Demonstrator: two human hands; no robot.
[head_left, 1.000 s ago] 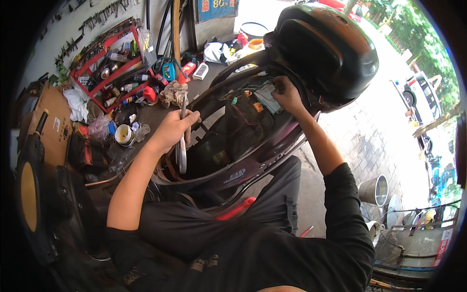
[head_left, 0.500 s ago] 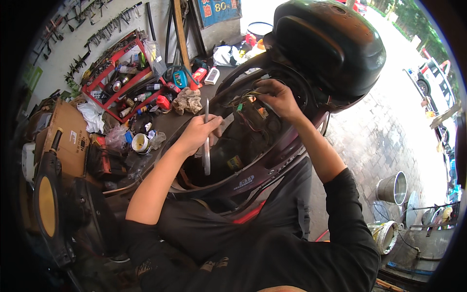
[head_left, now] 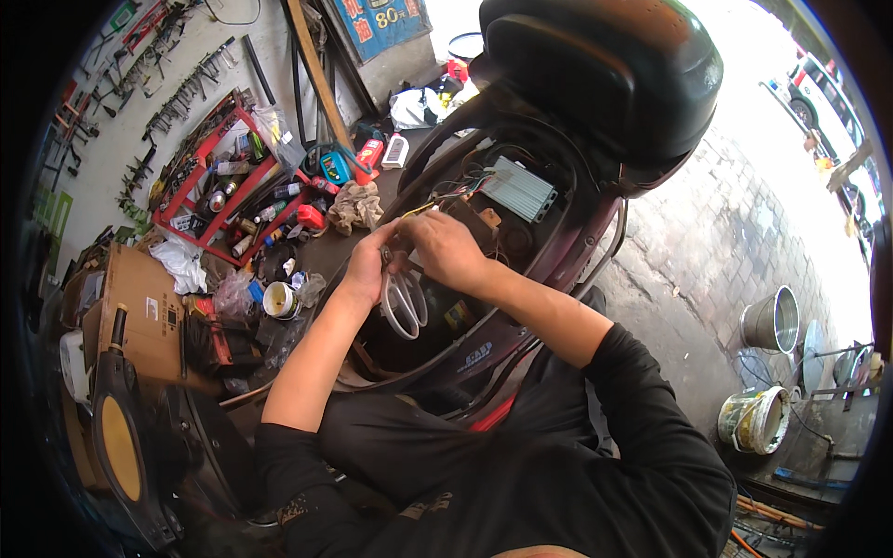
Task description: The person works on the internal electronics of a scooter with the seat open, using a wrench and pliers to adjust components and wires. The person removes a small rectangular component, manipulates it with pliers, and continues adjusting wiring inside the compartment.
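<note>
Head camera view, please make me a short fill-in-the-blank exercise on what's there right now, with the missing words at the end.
The looped gray tool is held in the ____ hand.
The rack full of bottles has a ____ frame.
The big brown box at the left is made of ____.
The sign near the top edge has a ____ background.

Missing words: left; red; cardboard; blue.

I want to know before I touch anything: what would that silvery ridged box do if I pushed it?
The silvery ridged box probably wouldn't roll, because it's flat and blocky. It looks like metal, so it may feel stiff and rather heavy for its size. The thin wires by its end might tug it back.
</note>
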